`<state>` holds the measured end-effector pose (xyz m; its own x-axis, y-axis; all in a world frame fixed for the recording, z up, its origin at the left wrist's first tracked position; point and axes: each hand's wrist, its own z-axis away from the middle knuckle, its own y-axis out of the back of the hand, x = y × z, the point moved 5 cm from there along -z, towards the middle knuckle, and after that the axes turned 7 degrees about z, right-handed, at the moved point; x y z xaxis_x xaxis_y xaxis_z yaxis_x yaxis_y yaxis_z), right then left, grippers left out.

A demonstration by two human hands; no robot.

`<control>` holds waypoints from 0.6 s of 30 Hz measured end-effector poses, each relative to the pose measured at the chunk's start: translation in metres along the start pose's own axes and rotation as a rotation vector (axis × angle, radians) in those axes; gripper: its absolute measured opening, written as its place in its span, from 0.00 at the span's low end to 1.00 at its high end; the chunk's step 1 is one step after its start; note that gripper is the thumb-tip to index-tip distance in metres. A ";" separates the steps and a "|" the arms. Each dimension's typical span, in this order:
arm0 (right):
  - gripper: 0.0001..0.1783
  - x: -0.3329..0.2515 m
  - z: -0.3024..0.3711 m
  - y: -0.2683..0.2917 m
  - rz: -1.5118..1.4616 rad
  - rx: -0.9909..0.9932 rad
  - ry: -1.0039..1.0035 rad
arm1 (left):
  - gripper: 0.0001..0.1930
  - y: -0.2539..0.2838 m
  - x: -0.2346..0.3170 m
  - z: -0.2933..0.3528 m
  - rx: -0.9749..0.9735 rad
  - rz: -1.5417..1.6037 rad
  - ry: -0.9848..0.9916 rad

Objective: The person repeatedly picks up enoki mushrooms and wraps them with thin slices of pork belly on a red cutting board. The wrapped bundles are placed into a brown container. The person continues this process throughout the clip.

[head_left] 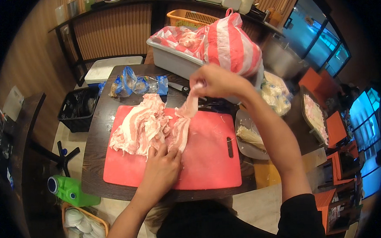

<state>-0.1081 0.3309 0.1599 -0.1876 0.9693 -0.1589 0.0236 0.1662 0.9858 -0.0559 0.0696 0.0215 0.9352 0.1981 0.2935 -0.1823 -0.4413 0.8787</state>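
A pile of thin, fatty raw meat slices covers the left half of a red cutting board. My right hand is closed in a pinch on the upper end of one long meat slice, lifted above the board's far edge. The lower part of that slice still lies on the board beside the pile. My left hand rests at the near edge of the pile, fingers extended and a little apart, their tips touching the meat. Its thumb is hard to make out.
Beyond the board lie blue plastic packaging and a knife. A grey tub holds a red-striped bag. On the right are a tray with enoki mushrooms and wrapped food. A green jug stands low left.
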 end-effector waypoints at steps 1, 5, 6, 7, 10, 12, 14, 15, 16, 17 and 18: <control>0.14 -0.006 -0.002 0.018 0.057 0.079 0.055 | 0.11 0.002 0.003 -0.001 0.062 0.004 -0.034; 0.10 -0.012 -0.002 0.078 0.026 0.138 0.024 | 0.10 -0.001 0.005 -0.007 0.003 -0.061 -0.017; 0.09 -0.012 -0.001 0.089 0.009 0.127 -0.001 | 0.10 0.000 0.005 -0.008 -0.015 -0.074 -0.020; 0.09 -0.012 -0.002 0.103 -0.001 0.132 0.020 | 0.11 0.002 0.004 -0.010 -0.043 -0.088 -0.019; 0.12 -0.016 0.007 0.131 -0.053 0.128 0.113 | 0.15 0.012 -0.001 -0.018 -0.214 0.010 0.027; 0.11 -0.024 0.018 0.143 -0.043 0.102 0.190 | 0.18 0.036 -0.008 -0.039 -0.056 0.217 0.094; 0.10 -0.034 0.030 0.146 -0.054 0.025 0.235 | 0.22 0.063 -0.007 -0.067 0.176 0.342 0.059; 0.11 -0.039 0.037 0.147 -0.034 -0.017 0.231 | 0.24 0.076 -0.001 -0.082 0.350 0.372 -0.020; 0.11 -0.043 0.043 0.147 -0.017 -0.062 0.227 | 0.28 0.080 0.003 -0.102 0.400 0.425 -0.070; 0.12 -0.049 0.048 0.148 -0.013 -0.071 0.263 | 0.31 0.085 0.007 -0.120 0.476 0.478 -0.131; 0.13 -0.050 0.053 0.147 0.017 -0.097 0.209 | 0.32 0.079 0.009 -0.139 0.367 0.605 -0.131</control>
<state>-0.0435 0.3163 0.3102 -0.3871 0.9118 -0.1373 -0.0645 0.1217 0.9905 -0.1045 0.1579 0.1457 0.7353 -0.2712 0.6211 -0.5884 -0.7103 0.3863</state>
